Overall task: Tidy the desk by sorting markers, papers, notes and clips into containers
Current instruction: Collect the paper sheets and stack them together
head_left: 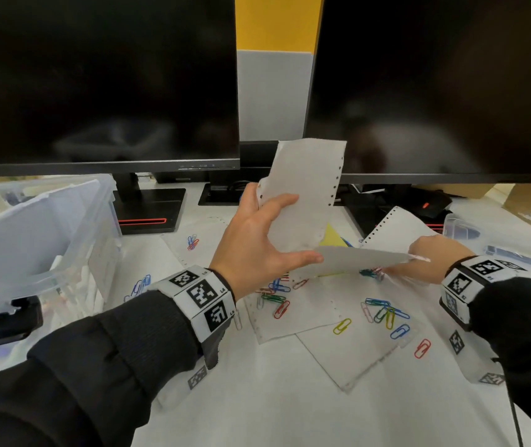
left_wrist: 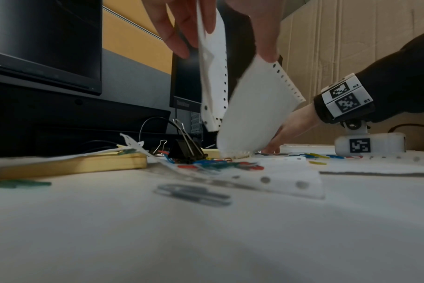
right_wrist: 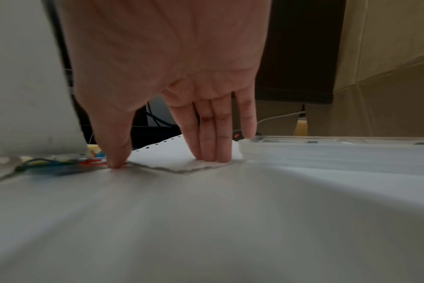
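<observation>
The left hand grips thin, floppy papers by an edge, while the right hand presses flat fingers on another sheet.

Perhaps "R1", "R2" on wristband

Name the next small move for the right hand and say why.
Probably pinch and lift the white perforated sheet lying on the desk. The right hand has straight fingers pressed on its near corner, thumb beside it, not yet gripping, while the left hand already holds other white perforated papers raised.
</observation>
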`<action>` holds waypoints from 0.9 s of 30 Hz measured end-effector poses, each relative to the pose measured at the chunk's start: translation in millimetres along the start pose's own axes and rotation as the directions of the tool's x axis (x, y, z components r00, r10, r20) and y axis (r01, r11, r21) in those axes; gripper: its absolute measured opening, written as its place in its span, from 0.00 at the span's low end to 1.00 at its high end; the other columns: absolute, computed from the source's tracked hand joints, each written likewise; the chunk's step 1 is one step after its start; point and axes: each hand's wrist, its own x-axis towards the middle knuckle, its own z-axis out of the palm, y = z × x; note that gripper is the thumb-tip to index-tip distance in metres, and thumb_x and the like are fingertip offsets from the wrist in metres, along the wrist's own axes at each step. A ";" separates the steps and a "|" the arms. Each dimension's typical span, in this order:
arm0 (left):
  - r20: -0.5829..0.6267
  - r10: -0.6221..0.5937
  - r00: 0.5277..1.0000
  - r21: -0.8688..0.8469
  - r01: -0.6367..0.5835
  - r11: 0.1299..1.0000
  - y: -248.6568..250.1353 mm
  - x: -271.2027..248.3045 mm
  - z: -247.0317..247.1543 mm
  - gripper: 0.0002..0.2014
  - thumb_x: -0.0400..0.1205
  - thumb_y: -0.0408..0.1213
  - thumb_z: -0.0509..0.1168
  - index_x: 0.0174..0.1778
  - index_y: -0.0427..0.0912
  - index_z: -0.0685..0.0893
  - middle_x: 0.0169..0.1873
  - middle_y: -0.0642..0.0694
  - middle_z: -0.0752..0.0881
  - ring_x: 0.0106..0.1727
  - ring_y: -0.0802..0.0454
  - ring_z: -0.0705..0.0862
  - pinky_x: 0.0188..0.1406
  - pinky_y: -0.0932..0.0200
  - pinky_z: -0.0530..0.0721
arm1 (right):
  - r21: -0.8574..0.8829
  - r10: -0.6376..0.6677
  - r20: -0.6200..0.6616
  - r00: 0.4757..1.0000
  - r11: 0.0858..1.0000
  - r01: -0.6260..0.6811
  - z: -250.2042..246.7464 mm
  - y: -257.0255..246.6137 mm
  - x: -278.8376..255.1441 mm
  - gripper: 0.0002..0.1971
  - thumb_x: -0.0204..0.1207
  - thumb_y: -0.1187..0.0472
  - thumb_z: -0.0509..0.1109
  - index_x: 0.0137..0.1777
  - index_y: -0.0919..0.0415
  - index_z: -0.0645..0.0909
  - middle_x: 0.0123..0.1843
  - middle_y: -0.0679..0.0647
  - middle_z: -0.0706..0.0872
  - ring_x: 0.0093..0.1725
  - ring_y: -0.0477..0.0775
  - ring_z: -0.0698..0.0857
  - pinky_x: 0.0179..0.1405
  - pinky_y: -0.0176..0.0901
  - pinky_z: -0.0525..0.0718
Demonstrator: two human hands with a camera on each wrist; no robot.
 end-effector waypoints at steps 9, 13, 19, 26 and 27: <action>0.014 0.003 1.000 0.057 -0.004 0.998 -0.5 1.7 0.5 0.22 0.73 0.42 0.73 0.64 0.46 0.81 0.59 0.54 0.67 0.59 0.63 0.66 0.59 0.74 0.71 | 0.119 0.038 0.079 0.996 0.992 -0.047 -7.4 -4.7 -5.9 0.32 0.65 0.42 0.75 0.64 0.59 0.74 0.50 0.52 0.76 0.51 0.51 0.74 0.51 0.42 0.75; 0.060 -0.005 0.998 0.084 0.000 0.996 1.8 2.1 0.5 0.16 0.76 0.42 0.70 0.60 0.45 0.84 0.57 0.54 0.70 0.57 0.63 0.68 0.54 0.78 0.70 | 0.108 0.048 0.097 0.994 0.992 -0.059 -10.0 -7.7 -10.4 0.38 0.62 0.47 0.78 0.70 0.58 0.69 0.59 0.55 0.79 0.55 0.53 0.77 0.55 0.44 0.78; 0.102 -0.009 0.995 0.139 -0.005 0.990 -0.3 2.2 4.1 0.11 0.79 0.43 0.67 0.52 0.43 0.87 0.53 0.51 0.73 0.60 0.58 0.73 0.49 0.76 0.66 | 0.047 0.031 0.066 0.997 0.998 -0.034 -11.1 -11.9 -16.9 0.41 0.61 0.50 0.79 0.72 0.60 0.67 0.63 0.58 0.80 0.60 0.57 0.80 0.56 0.44 0.81; -0.061 0.038 0.997 0.050 -0.035 0.998 -3.8 3.3 4.9 0.07 0.77 0.35 0.67 0.37 0.43 0.74 0.41 0.51 0.73 0.42 0.54 0.75 0.39 0.73 0.72 | 0.092 -0.029 0.129 0.991 0.996 0.017 -10.4 -14.5 -36.3 0.36 0.66 0.41 0.73 0.70 0.58 0.70 0.66 0.58 0.79 0.62 0.57 0.78 0.57 0.43 0.76; -0.063 0.048 0.997 0.056 -0.044 0.997 -3.2 2.8 4.4 0.08 0.77 0.35 0.67 0.36 0.43 0.74 0.39 0.51 0.73 0.41 0.54 0.75 0.39 0.72 0.72 | 0.091 -0.026 0.120 0.992 0.996 0.015 -10.8 -14.0 -39.5 0.35 0.66 0.41 0.73 0.70 0.58 0.71 0.66 0.57 0.79 0.63 0.56 0.78 0.58 0.43 0.76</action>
